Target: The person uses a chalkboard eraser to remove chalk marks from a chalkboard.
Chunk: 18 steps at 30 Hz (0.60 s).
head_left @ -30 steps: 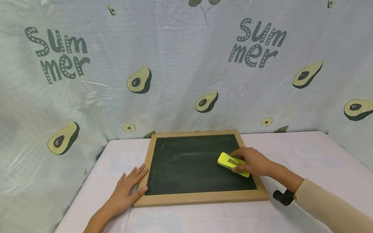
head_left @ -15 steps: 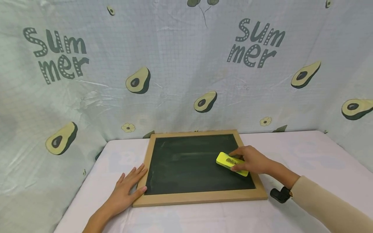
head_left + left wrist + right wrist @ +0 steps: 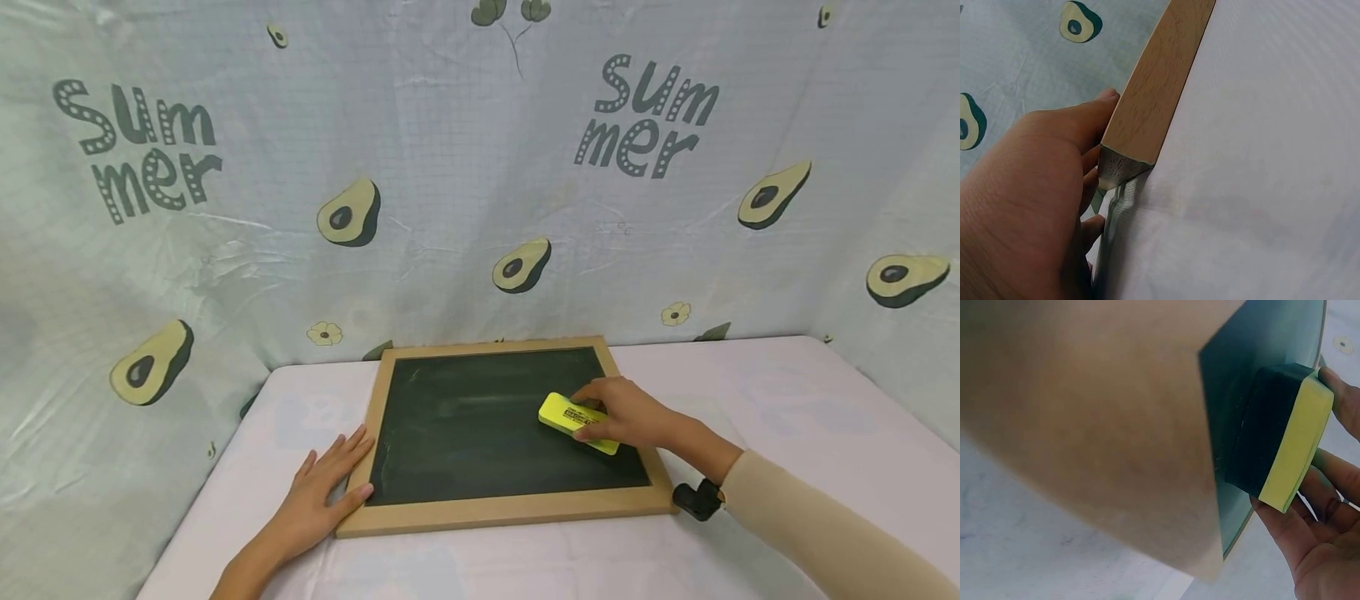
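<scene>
A chalkboard [image 3: 465, 458] with a light wooden frame [image 3: 510, 510] lies on the table; faint pale smears show on its dark surface. My right hand [image 3: 626, 412] grips a yellow board eraser [image 3: 558, 414] between thumb and fingers over the board's right part. In the right wrist view the eraser [image 3: 1297, 440] has a dark pad facing the board. At the left edge my left hand [image 3: 315, 500] rests with fingers spread, fingertips and thumb on the frame. The left wrist view shows that hand [image 3: 1035, 181] beside the frame's corner [image 3: 1147, 106].
A pale cloth covers the table [image 3: 750, 417]. Behind and at the sides hangs a light curtain [image 3: 435, 167] printed with avocados and lettering. A black wrist device [image 3: 699, 500] sits at the right sleeve [image 3: 810, 517].
The view has shifted slightly, so everything sits a little further left. The right hand still holds the eraser at nearly the same place on the board; the left hand stays on the frame.
</scene>
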Available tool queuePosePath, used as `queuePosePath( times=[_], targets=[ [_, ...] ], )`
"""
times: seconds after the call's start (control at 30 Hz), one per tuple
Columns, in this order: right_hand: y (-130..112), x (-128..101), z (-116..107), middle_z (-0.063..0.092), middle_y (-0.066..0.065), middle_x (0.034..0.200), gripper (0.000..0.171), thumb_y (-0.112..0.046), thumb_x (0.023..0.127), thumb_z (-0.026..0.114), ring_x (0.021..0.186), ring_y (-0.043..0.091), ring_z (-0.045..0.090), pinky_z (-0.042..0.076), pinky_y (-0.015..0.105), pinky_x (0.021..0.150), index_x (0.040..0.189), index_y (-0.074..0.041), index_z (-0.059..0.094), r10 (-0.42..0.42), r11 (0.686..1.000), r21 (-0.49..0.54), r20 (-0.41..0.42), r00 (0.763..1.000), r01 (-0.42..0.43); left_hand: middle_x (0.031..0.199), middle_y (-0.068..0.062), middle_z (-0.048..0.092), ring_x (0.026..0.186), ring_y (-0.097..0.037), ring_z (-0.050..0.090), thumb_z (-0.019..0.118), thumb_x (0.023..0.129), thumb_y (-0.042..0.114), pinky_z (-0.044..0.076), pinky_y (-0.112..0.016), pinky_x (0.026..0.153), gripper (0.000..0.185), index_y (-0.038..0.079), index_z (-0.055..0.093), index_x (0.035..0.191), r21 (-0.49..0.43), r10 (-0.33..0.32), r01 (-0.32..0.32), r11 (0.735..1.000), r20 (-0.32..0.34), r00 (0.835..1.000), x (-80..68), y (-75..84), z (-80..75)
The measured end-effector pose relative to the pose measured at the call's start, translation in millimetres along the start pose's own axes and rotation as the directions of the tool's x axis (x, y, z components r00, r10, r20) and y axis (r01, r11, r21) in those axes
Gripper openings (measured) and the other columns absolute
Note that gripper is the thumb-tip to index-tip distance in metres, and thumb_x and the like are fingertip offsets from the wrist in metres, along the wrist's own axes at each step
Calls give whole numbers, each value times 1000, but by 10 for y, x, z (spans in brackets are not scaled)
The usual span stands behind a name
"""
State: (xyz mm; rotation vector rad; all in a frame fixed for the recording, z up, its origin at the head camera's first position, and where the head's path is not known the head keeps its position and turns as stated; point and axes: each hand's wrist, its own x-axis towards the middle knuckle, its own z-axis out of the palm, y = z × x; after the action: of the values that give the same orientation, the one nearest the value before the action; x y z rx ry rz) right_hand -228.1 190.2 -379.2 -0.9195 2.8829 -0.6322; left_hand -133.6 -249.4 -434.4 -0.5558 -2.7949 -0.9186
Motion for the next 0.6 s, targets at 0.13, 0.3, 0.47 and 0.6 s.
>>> queuePosePath(
  times=[0.13,0.3,0.47,0.6],
  targets=[
    [-81,63,46,64,2,103,53,-35,78,80,89,15,60,50,31,75,118,-3,66,6,1000,-6,8,1000,-6,152,-10,33,137,-44,25,64,91,34,8,-69,102,61,10,45,144,2,-9,9,1000,4,1000,-5,-2,-6],
    [-218,166,92,64,2,102,53,-38,79,78,89,16,59,50,33,75,118,-3,66,-21,999,-27,16,1000,22,153,-10,32,138,-43,24,64,91,35,7,-69,102,62,11,44,145,-13,-23,23,1000,15,1000,-4,-2,-12],
    [-369,282,152,63,1,100,52,-37,80,77,86,13,57,48,32,74,119,-4,66,-50,998,-22,37,998,51,153,-9,32,138,-43,23,64,91,35,6,-68,103,63,12,43,145,-21,-25,26,999,19,999,-4,-3,-14],
    [-496,383,213,63,3,102,52,-37,81,76,85,13,55,47,32,73,120,-3,65,-84,996,-26,46,995,85,153,-10,31,138,-43,23,64,91,35,6,-68,103,63,11,43,145,-22,-22,22,1000,18,1000,-6,-6,-10]
  ],
)
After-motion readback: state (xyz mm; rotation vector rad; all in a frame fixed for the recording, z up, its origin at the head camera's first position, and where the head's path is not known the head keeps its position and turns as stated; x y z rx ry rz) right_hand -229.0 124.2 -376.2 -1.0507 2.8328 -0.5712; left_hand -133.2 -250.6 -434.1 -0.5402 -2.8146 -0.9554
